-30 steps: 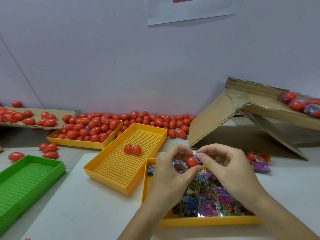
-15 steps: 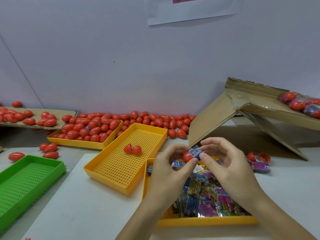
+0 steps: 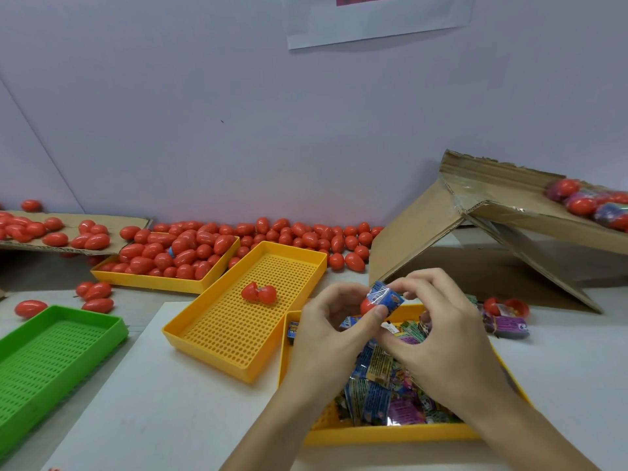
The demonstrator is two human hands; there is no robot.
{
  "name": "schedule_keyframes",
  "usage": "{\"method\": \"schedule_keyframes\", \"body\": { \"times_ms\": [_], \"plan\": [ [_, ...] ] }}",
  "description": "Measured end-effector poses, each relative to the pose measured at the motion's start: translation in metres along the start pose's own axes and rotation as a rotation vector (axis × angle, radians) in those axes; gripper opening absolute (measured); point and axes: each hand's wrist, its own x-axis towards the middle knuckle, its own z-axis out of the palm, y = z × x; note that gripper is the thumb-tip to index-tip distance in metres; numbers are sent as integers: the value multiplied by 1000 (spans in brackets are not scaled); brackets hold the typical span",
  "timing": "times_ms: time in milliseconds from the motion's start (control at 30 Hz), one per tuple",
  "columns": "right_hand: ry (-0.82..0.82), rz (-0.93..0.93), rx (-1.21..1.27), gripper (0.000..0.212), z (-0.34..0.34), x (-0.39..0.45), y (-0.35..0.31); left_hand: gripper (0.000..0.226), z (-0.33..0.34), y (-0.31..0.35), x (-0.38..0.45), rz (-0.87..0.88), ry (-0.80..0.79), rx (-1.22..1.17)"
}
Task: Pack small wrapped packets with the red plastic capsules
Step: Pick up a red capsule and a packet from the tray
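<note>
Head view: packet (image 3: 385, 296) print unreadable.

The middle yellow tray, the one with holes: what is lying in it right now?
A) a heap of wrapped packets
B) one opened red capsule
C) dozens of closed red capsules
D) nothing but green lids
B: the middle yellow tray holds a single opened red capsule, its two halves side by side.

Green tray (image 3: 51, 351) front left; torn cardboard box (image 3: 475, 232) right; paper (image 3: 373, 22) on wall.
</note>
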Motion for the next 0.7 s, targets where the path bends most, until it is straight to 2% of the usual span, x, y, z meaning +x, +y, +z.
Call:
{"method": "schedule_keyframes", "body": {
  "times_ms": [100,267,433,700],
  "plan": [
    [13,-26,-24,43,1,-1,0,13,0,1,-1,-17,-19,-34],
    [-41,-74,50,45,-1,0,0,25,0,0,0,-84,-54,-153],
    [-69,-84,106,48,-3,2,3,21,0,-2,1,-120,-158,-109],
    [-60,-76,146,44,-6,4,2,21,0,-2,2,-132,-202,-95]
  ]
}}
